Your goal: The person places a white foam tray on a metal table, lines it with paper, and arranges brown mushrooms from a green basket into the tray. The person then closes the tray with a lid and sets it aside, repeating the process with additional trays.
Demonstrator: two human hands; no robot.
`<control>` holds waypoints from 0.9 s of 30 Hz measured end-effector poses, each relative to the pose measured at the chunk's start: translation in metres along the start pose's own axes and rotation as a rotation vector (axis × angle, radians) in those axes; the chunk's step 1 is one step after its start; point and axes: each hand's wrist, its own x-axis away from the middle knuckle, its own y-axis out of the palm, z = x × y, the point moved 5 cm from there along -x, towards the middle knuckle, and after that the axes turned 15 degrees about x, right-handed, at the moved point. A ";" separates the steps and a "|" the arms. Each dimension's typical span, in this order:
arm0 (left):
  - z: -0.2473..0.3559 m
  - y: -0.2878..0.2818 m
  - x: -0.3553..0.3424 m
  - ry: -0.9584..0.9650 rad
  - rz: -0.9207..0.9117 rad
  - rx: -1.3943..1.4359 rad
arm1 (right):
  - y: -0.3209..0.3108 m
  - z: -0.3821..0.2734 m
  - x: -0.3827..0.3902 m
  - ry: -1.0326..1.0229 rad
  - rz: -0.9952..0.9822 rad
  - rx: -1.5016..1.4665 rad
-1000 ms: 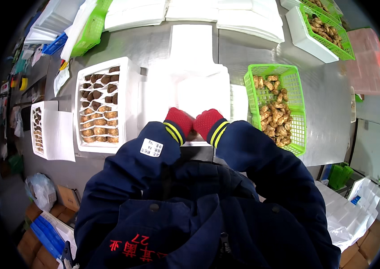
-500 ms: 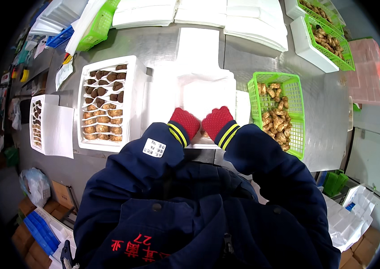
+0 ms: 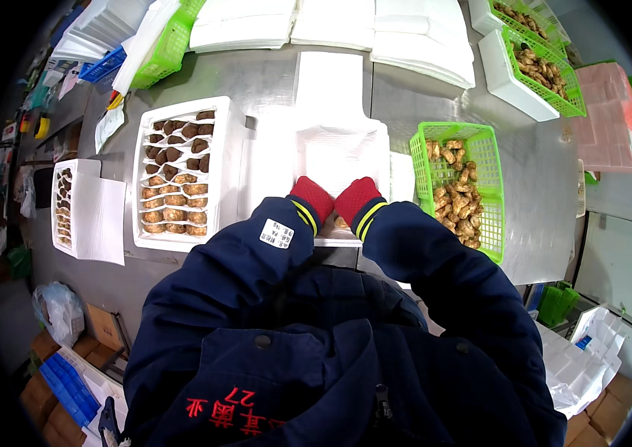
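Observation:
Both hands wear red dotted gloves and curl down over the near end of a white foam box [image 3: 384, 149] lined with white sheet. My left hand [image 3: 313, 198] and my right hand [image 3: 357, 197] are close together, knuckles up. Their fingers bend under out of sight, so whatever they grip is hidden. A bit of a tan mushroom [image 3: 340, 223] shows between the wrists at the box's near end. To the right, a green plastic basket [image 3: 484, 132] holds loose tan-brown mushrooms [image 3: 459, 205]. On the left stands another foam box [image 3: 217, 216], with rows of mushrooms [image 3: 174, 200] parted by white strips.
White foam sheets [image 3: 331, 22] are stacked along the far side of the steel table [image 3: 532, 186]. A smaller filled box [image 3: 62, 205] sits at far left. Another green basket of mushrooms [image 3: 542, 71] rests by a white box at back right, near pink-wrapped packs [image 3: 607, 112].
My hands stay over the near end of the box, with the gloves slightly closer together. My left forearm has shifted a little to the right. The whole view has moved slightly.

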 end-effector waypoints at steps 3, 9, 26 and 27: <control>0.001 0.000 0.001 0.005 0.021 -0.015 | -0.005 0.001 0.007 0.012 0.108 -0.008; 0.001 -0.003 0.005 0.032 0.034 -0.036 | -0.002 -0.001 0.023 0.056 0.164 -0.006; 0.004 0.031 0.029 0.044 -0.189 0.481 | 0.095 0.124 0.146 0.906 0.648 -0.528; 0.011 0.024 0.026 0.033 -0.204 0.483 | 0.120 0.136 0.157 1.004 0.419 -0.496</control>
